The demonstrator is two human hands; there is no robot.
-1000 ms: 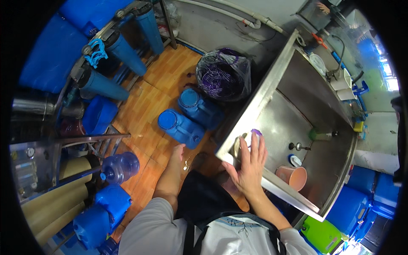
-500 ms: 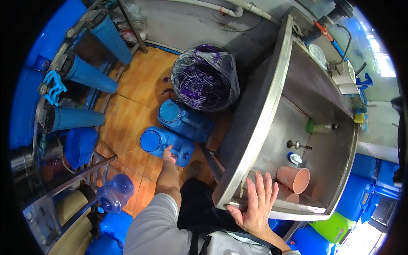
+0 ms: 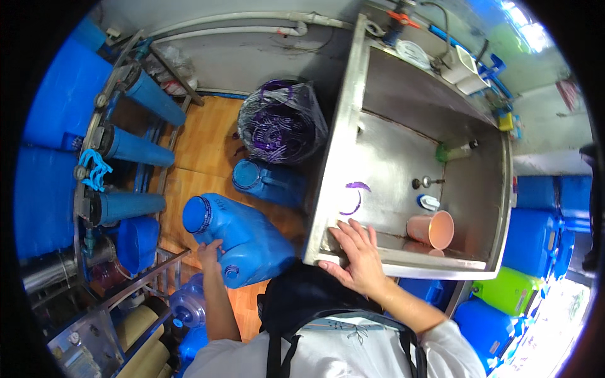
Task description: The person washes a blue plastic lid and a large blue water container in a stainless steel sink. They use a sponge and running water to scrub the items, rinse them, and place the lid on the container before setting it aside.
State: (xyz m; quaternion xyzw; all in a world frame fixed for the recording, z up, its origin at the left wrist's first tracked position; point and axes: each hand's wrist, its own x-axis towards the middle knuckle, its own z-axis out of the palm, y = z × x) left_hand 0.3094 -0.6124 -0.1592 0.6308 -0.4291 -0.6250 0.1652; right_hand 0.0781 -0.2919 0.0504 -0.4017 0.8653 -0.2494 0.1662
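My left hand [image 3: 210, 252] is closed round the handle of a large blue plastic jug [image 3: 249, 233], which has a round screw cap at its upper left and a small cap near the hand. The jug is raised and tilted beside the sink. Resting on the front left corner of the metal sink [image 3: 428, 269], my right hand [image 3: 360, 258] has its fingers stretched out over the rim, holding nothing. A thin, curled purple strip [image 3: 358, 186] shows at the sink's left inner side, above my right fingers. A second blue jug [image 3: 268, 182] stands on the floor.
A bin [image 3: 282, 123] lined with clear plastic holds purple strips. Inside the sink lie a pink cup [image 3: 431, 230], a white-and-blue fitting [image 3: 428, 202] and a green bottle [image 3: 455, 151]. Blue filter housings [image 3: 135, 148] line the left rack. A clear bottle [image 3: 188, 305] sits near my left forearm.
My left hand has lifted the blue jug off the floor, toward me. My right hand stays on the sink's corner. The purple strip now shows in the sink. The view has shifted.
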